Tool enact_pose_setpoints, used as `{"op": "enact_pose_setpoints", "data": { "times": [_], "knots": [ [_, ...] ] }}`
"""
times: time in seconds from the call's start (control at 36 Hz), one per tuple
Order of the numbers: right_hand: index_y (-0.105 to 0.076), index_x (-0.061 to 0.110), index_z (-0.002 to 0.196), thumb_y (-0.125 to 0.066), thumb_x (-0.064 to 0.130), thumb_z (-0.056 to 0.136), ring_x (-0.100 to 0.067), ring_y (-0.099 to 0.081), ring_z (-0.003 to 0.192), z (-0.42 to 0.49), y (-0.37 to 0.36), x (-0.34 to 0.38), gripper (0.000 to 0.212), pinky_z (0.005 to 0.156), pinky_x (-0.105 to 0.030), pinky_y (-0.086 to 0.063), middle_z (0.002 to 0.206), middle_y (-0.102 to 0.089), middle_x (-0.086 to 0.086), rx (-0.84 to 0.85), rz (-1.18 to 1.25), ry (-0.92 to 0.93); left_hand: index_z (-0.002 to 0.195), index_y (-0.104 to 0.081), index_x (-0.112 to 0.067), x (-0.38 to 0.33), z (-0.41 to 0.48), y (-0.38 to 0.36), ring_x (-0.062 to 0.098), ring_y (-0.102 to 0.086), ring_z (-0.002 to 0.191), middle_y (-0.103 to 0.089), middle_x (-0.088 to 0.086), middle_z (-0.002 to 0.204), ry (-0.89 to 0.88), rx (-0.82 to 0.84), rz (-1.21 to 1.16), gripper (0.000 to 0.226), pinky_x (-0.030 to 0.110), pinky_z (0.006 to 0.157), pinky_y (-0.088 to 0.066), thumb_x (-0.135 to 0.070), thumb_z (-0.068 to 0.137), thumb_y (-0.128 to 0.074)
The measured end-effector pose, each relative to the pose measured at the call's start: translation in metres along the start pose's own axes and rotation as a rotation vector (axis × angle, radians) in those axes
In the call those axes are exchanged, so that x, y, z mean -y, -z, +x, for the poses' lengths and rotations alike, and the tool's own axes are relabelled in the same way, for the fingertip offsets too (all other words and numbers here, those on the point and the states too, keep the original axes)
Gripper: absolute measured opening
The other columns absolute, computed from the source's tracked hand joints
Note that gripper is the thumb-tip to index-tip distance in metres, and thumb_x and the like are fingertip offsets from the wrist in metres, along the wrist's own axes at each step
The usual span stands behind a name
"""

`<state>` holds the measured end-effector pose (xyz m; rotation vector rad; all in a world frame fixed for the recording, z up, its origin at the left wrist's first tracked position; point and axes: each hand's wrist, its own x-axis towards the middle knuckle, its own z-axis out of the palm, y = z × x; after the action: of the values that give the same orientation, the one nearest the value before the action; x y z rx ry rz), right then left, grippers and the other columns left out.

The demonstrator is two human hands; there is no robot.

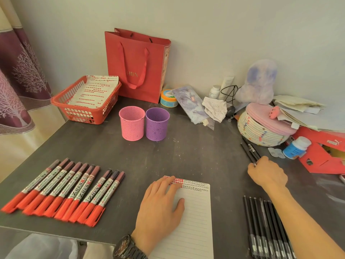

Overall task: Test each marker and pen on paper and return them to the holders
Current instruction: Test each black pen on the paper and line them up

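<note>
My left hand [160, 204] lies flat on a lined sheet of paper [194, 221] with red and black marks along its top edge. Far right on the desk, my right hand [267, 172] has its fingers round the near ends of a few black pens [249, 149]. Several red markers [63, 189] lie in a row at the left. Several more black pens [265, 227] lie at the near right beside my forearm. A pink holder [132, 123] and a purple holder [157, 123] stand side by side at the middle back, with nothing sticking out of them.
A red basket [65, 101] of marked papers sits at the back left, a red paper bag [136, 64] behind the holders. A woven basket [261, 131], a red box [323, 152], a small bottle [296, 147] and loose papers crowd the right side.
</note>
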<state>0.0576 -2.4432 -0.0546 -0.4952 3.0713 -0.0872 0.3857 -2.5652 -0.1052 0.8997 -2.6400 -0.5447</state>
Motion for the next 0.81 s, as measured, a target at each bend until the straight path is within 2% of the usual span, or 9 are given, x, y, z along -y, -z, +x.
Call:
{"op": "enact_pose_setpoints", "data": {
  "times": [0.14,0.25,0.39,0.47,0.53,0.58,0.64,0.72,0.81],
  "knots": [
    [-0.055,0.011,0.118,-0.043,0.046,0.102,-0.037,-0.060,0.111,0.000,0.002,-0.002,0.040,0.079,-0.040,-0.044,0.125,-0.061,-0.014,0.021,-0.052,0.037,0.139,-0.048,-0.038,0.000,-0.001,0.001,0.009,-0.029,0.144,-0.039,-0.015,0.152,-0.003,0.012,0.007,0.055,0.033,0.121,-0.022,-0.055,0.092,-0.025],
    [-0.051,0.006,0.124,-0.039,0.039,0.106,-0.038,-0.056,0.119,-0.003,0.004,0.001,0.040,0.087,-0.045,-0.047,0.131,-0.057,-0.018,0.036,-0.058,0.060,0.138,-0.048,-0.038,0.000,-0.001,0.002,0.009,-0.029,0.145,-0.039,-0.016,0.152,0.001,0.020,0.006,0.054,0.033,0.122,-0.021,-0.055,0.092,-0.025],
    [-0.051,0.003,0.114,-0.043,0.028,0.108,-0.041,-0.060,0.108,-0.018,0.009,0.011,0.027,0.079,-0.042,-0.042,0.119,-0.064,-0.024,0.001,0.320,0.121,0.135,-0.054,-0.035,0.000,-0.001,0.000,0.011,-0.034,0.143,-0.044,-0.014,0.150,-0.008,-0.001,-0.016,0.048,0.034,0.120,-0.026,-0.050,0.093,-0.037],
    [-0.051,0.004,0.134,-0.048,0.026,0.106,-0.039,-0.060,0.117,-0.040,0.015,0.024,0.036,0.096,-0.044,-0.043,0.125,-0.066,-0.018,-0.009,0.541,0.147,0.127,-0.063,-0.032,0.000,-0.002,-0.001,0.014,-0.046,0.136,-0.053,-0.011,0.143,-0.022,-0.051,-0.026,0.044,0.038,0.113,-0.039,-0.047,0.091,-0.043],
    [-0.051,0.010,0.139,-0.050,0.029,0.105,-0.031,-0.066,0.108,-0.059,0.015,0.032,0.040,0.101,-0.043,-0.046,0.125,-0.068,-0.010,0.017,0.686,0.156,0.121,-0.066,-0.031,0.000,-0.002,-0.001,0.015,-0.052,0.131,-0.058,-0.010,0.137,-0.028,-0.094,-0.034,0.043,0.040,0.107,-0.046,-0.046,0.088,-0.044],
    [-0.057,0.016,0.132,-0.053,0.028,0.104,-0.017,-0.071,0.077,-0.082,0.011,0.041,0.031,0.090,-0.048,-0.055,0.107,-0.073,-0.002,0.048,0.867,0.175,0.119,-0.067,-0.031,-0.001,-0.002,-0.002,0.015,-0.054,0.129,-0.059,-0.009,0.136,-0.027,-0.116,-0.029,0.042,0.040,0.105,-0.048,-0.046,0.088,-0.045],
    [-0.064,0.017,0.116,-0.057,0.022,0.103,-0.006,-0.064,0.056,-0.108,0.005,0.048,0.016,0.072,-0.040,-0.058,0.084,-0.074,-0.002,0.065,1.049,0.181,0.120,-0.066,-0.030,-0.001,-0.002,-0.002,0.017,-0.055,0.129,-0.060,-0.008,0.135,-0.024,-0.123,-0.015,0.041,0.039,0.105,-0.048,-0.046,0.087,-0.047],
    [-0.068,0.014,0.103,-0.061,0.012,0.100,-0.007,-0.065,0.061,-0.147,-0.006,0.057,0.008,0.058,-0.024,-0.057,0.083,-0.077,-0.005,0.120,1.319,0.157,0.121,-0.065,-0.029,-0.001,-0.003,-0.001,0.019,-0.052,0.131,-0.058,-0.006,0.136,-0.031,-0.131,-0.025,0.038,0.038,0.107,-0.045,-0.041,0.087,-0.055],
    [-0.068,0.011,0.097,-0.064,0.009,0.097,-0.016,-0.072,0.071,-0.178,-0.019,0.060,0.005,0.062,-0.026,-0.058,0.085,-0.078,-0.006,0.157,1.417,0.131,0.121,-0.063,-0.032,-0.003,-0.003,0.004,0.019,-0.050,0.130,-0.057,-0.008,0.135,-0.061,-0.146,-0.084,0.036,0.037,0.107,-0.043,-0.040,0.088,-0.053]
  ]
}}
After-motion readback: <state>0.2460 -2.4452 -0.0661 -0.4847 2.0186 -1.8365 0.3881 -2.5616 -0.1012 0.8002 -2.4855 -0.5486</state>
